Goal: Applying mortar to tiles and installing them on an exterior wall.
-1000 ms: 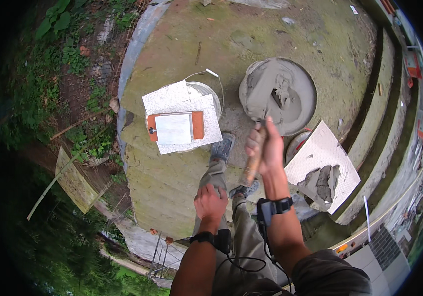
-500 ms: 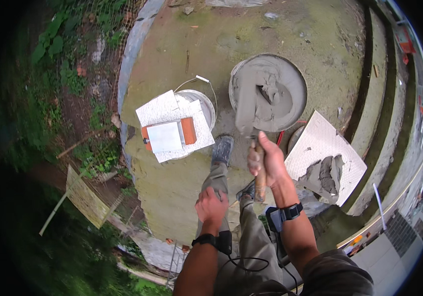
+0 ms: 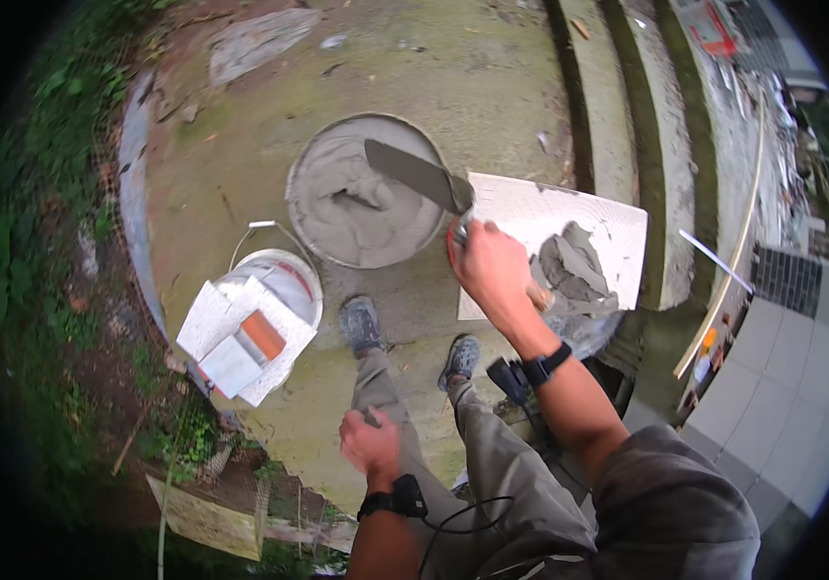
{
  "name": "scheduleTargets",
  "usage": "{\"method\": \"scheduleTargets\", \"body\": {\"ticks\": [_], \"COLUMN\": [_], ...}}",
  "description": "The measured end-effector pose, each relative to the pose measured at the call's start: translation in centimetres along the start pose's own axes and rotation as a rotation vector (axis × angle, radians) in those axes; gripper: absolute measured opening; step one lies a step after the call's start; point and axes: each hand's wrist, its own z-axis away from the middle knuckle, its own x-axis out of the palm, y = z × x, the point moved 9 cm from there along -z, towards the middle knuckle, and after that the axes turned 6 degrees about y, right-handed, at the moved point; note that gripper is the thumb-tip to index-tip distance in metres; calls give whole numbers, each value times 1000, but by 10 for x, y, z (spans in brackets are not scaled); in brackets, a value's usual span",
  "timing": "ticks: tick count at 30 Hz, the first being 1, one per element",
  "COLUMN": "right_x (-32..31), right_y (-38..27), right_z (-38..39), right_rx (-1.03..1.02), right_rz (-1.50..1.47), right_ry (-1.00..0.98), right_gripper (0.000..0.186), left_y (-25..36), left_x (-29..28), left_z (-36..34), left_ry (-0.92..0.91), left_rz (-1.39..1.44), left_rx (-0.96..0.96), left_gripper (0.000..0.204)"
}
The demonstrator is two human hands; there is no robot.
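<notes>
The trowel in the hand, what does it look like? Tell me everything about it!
The trowel has a flat, pointed metal blade, grey and smeared with wet mortar. Its handle is hidden inside the right hand, which grips it. The blade sticks out up and to the left, over the round tub of grey mortar, with its tip above the mortar. Whether it touches the mortar cannot be told.
</notes>
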Motion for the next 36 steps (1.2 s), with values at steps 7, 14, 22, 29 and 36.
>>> {"method": "scheduleTargets", "body": {"ticks": [7, 14, 22, 29, 36], "right_x": [96, 147, 142, 149, 114], "right_y": [-34, -46, -56, -42, -33], "right_z": [-65, -55, -39, -13, 1], "right_rx": [43, 170, 592, 480, 360], "right_rz": [-174, -595, -1063, -1122, -1149], "right_ry": [-425, -484, -624, -538, -398], "right_gripper": [30, 36, 32, 33, 33], "left_y": [1, -1, -3, -4, 10], "left_x": [11, -8, -13, -8, -8], "left_z": [3, -31, -47, -42, -21], "left_ry": [13, 31, 36, 35, 49], "left_rz": [-9, -18, -49, -54, -48], "left_rx": [58, 105, 147, 168, 216], "left_gripper": [26, 26, 24, 23, 24]}}
